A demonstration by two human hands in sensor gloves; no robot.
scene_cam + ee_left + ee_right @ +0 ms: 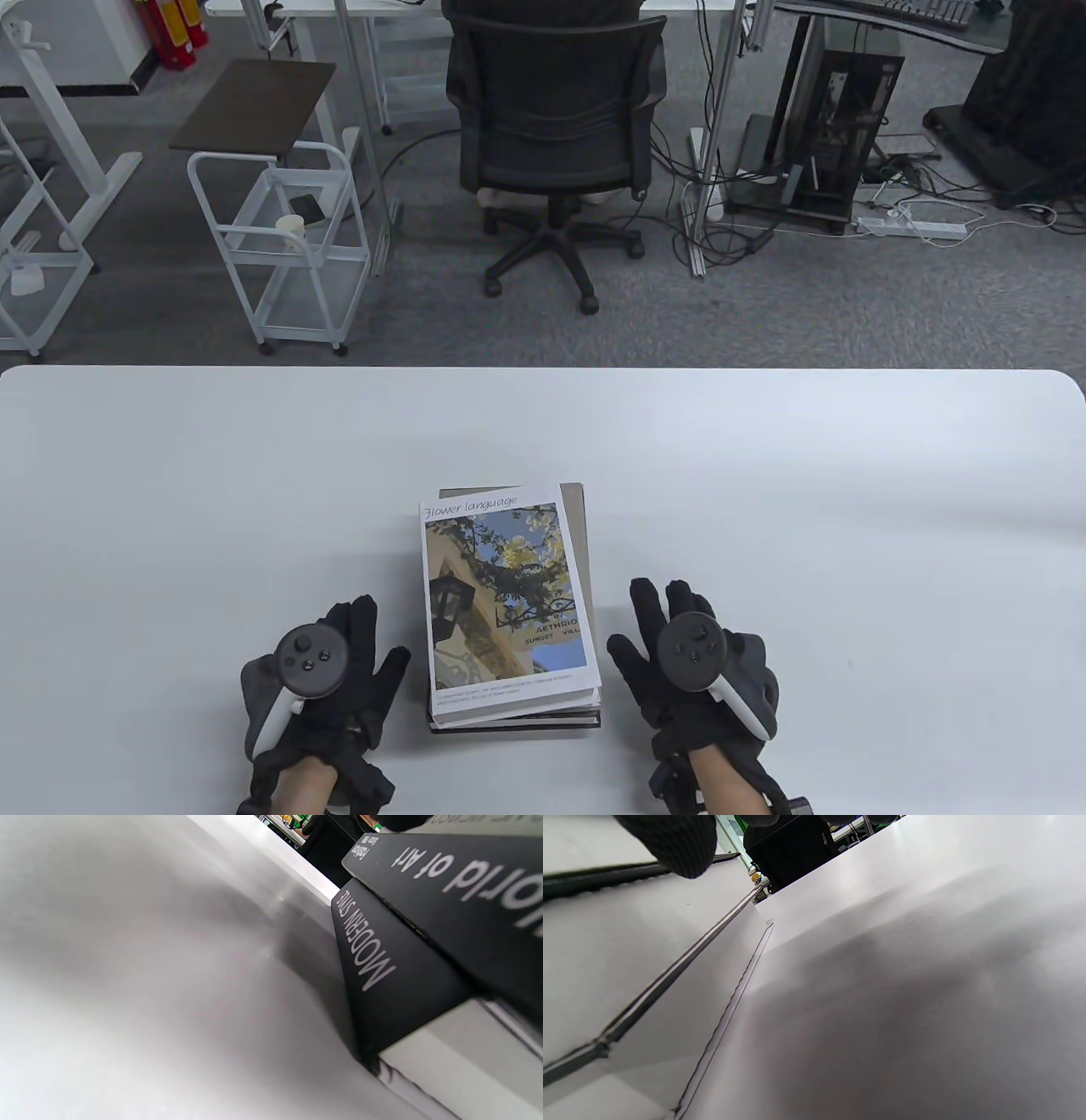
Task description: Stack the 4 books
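Note:
A stack of books (509,603) lies on the white table (764,475) near its front middle. The top book has a white cover reading "Flower language" with a photo of a lantern and blossoms. In the left wrist view the black spines "MODERN STYLE" (382,963) and "World of Art" (458,878) lie one on the other. My left hand (339,671) rests flat on the table just left of the stack, fingers spread, holding nothing. My right hand (670,654) rests flat just right of the stack, also empty. In the right wrist view a fingertip (674,840) hangs beside the books' page edges (628,955).
The table's far edge runs across the table view. Beyond it on the floor stand a black office chair (551,127), a white wire cart (280,238) and a computer tower (840,127) with cables.

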